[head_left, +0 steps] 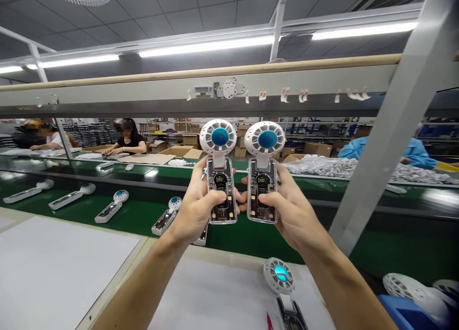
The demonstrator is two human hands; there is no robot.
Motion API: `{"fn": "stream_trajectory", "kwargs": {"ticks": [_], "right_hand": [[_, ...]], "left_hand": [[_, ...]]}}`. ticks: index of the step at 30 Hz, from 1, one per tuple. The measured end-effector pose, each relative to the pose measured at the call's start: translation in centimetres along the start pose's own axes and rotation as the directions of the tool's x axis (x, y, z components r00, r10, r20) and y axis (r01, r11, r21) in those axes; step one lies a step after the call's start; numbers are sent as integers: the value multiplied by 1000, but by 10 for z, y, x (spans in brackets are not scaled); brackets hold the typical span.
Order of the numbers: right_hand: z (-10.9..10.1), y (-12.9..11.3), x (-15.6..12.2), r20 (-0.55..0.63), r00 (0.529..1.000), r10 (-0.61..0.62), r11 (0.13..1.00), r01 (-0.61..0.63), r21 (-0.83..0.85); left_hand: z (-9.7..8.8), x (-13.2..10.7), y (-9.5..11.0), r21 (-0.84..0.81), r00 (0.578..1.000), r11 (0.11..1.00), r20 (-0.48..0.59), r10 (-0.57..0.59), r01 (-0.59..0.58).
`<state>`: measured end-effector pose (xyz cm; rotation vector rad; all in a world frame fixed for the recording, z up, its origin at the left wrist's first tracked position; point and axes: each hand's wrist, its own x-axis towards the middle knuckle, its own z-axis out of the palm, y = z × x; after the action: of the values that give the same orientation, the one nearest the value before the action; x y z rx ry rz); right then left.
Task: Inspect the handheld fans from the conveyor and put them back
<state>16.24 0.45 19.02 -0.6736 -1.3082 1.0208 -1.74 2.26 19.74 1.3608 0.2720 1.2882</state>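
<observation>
Two handheld fans are held upright side by side at the centre of the view, just apart, heads at 12 o'clock. The left fan (219, 172) sits in the left hand (195, 203), which is closed around its handle, thumb lying across the lower front. The right fan (263, 172) is gripped the same way by the right hand (290, 210), thumb on the lower front of the handle.

Each fan has a round white head with slotted vents and a blue hub. Below it is a clear, boxy handle showing a dark circuit board, a small round lit display and bright yellow-white lights.

A third fan (281, 282) lies on the white table (53, 268) at 6 o'clock, its hub glowing cyan. Behind the hands runs a green conveyor belt (251, 239). From 9 toward 8 o'clock a row of fans (111, 206) lies flat on it, well apart from one another. At 4 o'clock more white fan heads (412, 289) sit over a blue bin. Seated co-workers (125, 141) work at 10 o'clock beyond the belt.
</observation>
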Motion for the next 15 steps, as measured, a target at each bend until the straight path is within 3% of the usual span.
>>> {"fn": "stream_trajectory", "kwargs": {"ticks": [15], "right_hand": [[7, -8, -5, -67, 998, 18, 998, -22, -63]], "left_hand": [[-6, -3, 1, 11, 998, 1000, 57, -27, 27]]}}
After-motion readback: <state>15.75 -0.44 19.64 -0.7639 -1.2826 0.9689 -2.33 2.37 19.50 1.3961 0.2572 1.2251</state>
